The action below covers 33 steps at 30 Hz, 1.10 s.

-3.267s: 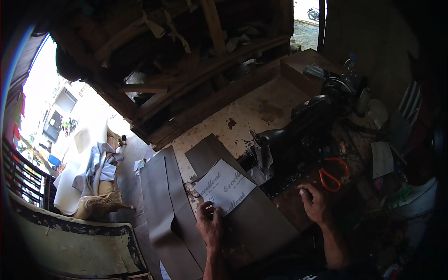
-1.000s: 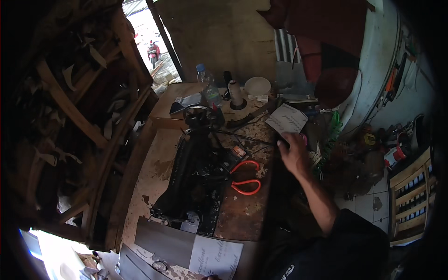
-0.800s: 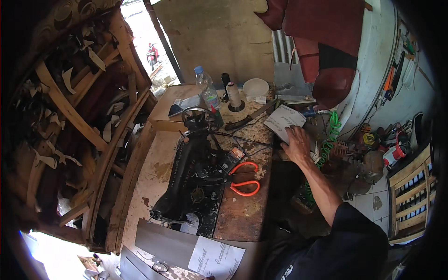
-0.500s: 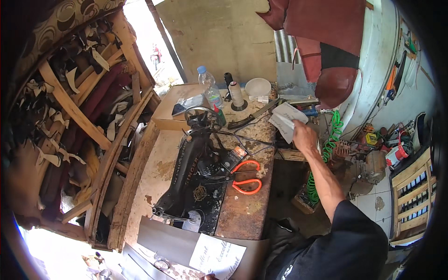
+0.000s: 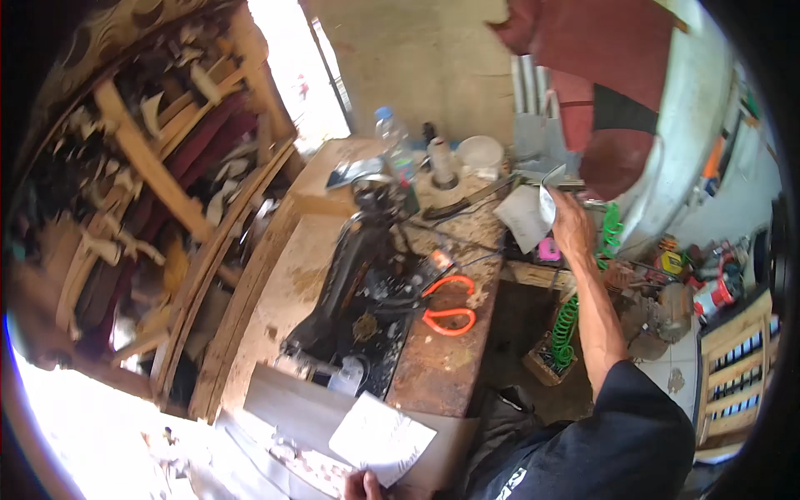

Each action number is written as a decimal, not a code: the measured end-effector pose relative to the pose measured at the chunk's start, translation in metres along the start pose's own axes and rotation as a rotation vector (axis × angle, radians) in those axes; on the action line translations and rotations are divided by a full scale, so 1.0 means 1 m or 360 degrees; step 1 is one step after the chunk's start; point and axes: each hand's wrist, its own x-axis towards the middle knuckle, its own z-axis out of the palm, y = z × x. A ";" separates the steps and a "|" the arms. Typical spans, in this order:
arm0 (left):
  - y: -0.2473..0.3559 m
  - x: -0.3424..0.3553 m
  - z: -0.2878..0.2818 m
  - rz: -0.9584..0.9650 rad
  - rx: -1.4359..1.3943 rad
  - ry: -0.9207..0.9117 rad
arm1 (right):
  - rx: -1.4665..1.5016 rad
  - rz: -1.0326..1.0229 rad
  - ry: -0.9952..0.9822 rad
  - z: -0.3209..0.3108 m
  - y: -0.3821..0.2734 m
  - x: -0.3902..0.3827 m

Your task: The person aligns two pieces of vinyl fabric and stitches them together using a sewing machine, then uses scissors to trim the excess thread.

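Note:
My right hand [image 5: 572, 223] is closed on a folded white sheet [image 5: 523, 218], held up over the far right end of the worktable. A bright pink object [image 5: 548, 249] shows just below that sheet; its kind is unclear. At the lower edge, the closed fingers of my left hand [image 5: 363, 485] pinch the near edge of a white printed piece [image 5: 379, 437]. That piece overlaps a grey-brown sheet of material [image 5: 292, 406] at the table's near end. A black sewing machine [image 5: 340, 279] stands beyond it, and orange-handled scissors [image 5: 450, 321] lie to its right.
On the far half of the table stand a plastic bottle [image 5: 395, 154], a thread cone [image 5: 442, 165] and a white bowl [image 5: 481, 152]. A green coiled hose [image 5: 566, 329] hangs right of the table. Wooden frames [image 5: 150, 158] with leather scraps fill the left side.
My right hand has tilted up the sheet it holds, and the pink object has come into sight. More of my left hand shows at the lower edge. The whole view has shifted slightly.

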 end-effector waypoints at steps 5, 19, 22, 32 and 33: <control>0.031 0.040 0.020 -0.0182 0.0085 0.0339 | 0.0109 -0.0039 -0.0484 -0.002 -0.057 -0.040; -0.031 0.216 -0.045 -0.0134 0.0778 0.0916 | 0.1227 -0.1286 -0.1511 -0.055 -0.282 -0.213; -0.029 0.230 -0.054 -0.0079 0.0814 0.0947 | 0.1350 -0.1199 -0.1595 -0.040 -0.278 -0.221; -0.019 0.230 -0.050 -0.0195 0.0899 0.0902 | 0.1330 -0.1203 -0.1593 -0.042 -0.277 -0.213; -0.018 0.230 -0.049 -0.0192 0.0884 0.0863 | 0.1335 -0.1195 -0.1618 -0.043 -0.278 -0.211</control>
